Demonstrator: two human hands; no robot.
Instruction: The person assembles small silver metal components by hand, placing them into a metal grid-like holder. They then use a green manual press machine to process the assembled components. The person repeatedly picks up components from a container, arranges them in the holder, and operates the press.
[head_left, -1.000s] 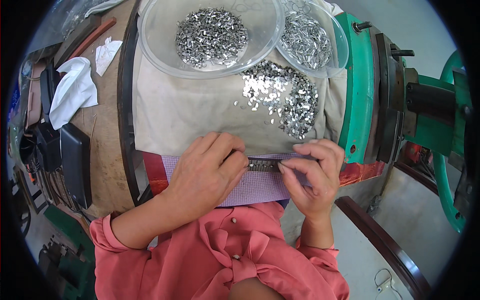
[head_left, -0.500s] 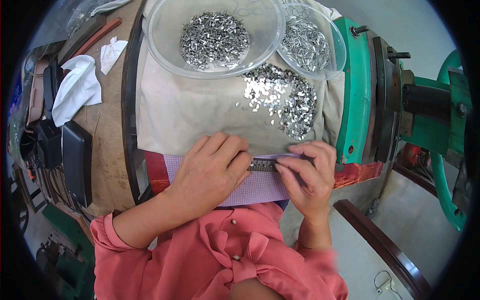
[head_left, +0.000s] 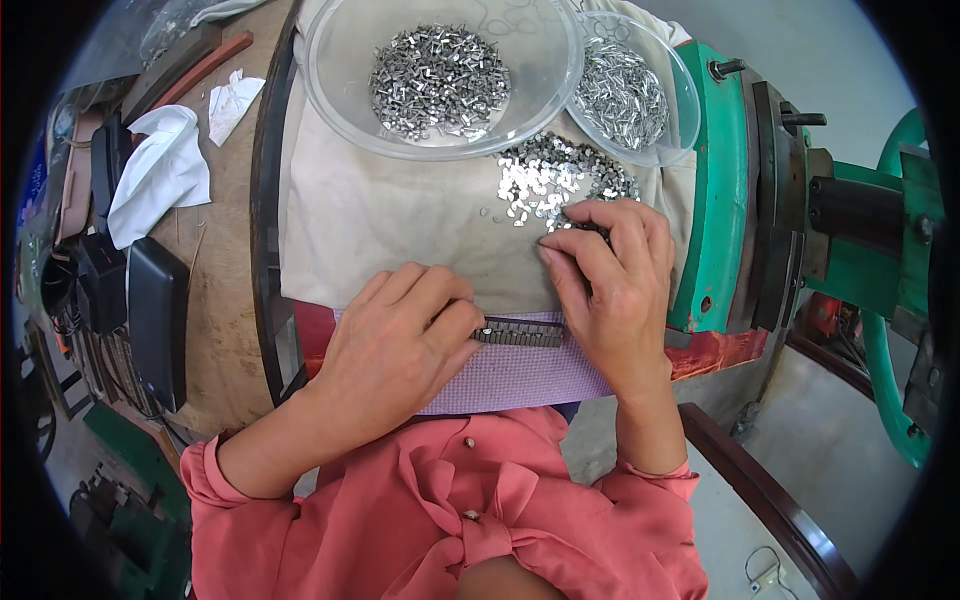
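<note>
Hold the segmented metal strip (head_left: 520, 334) steady just off the beige cloth's (head_left: 400, 220) near edge, with left hand (head_left: 398, 325) clamped on its left end; farther out, best pick silver discs (head_left: 535, 182) singly with right hand (head_left: 618, 285), thumb and forefinger nearly together; cannot tell if loaded.

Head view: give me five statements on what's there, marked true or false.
The left hand holds the dark ridged strip at its left end. True.
The right hand holds that strip too. False: it is at the pile of flat metal pieces.
The small clear bowl stands right of the large clear bowl. True.
Both bowls are empty. False: both contain small metal pieces.
A white cloth lies left of the large clear bowl. True.
</note>
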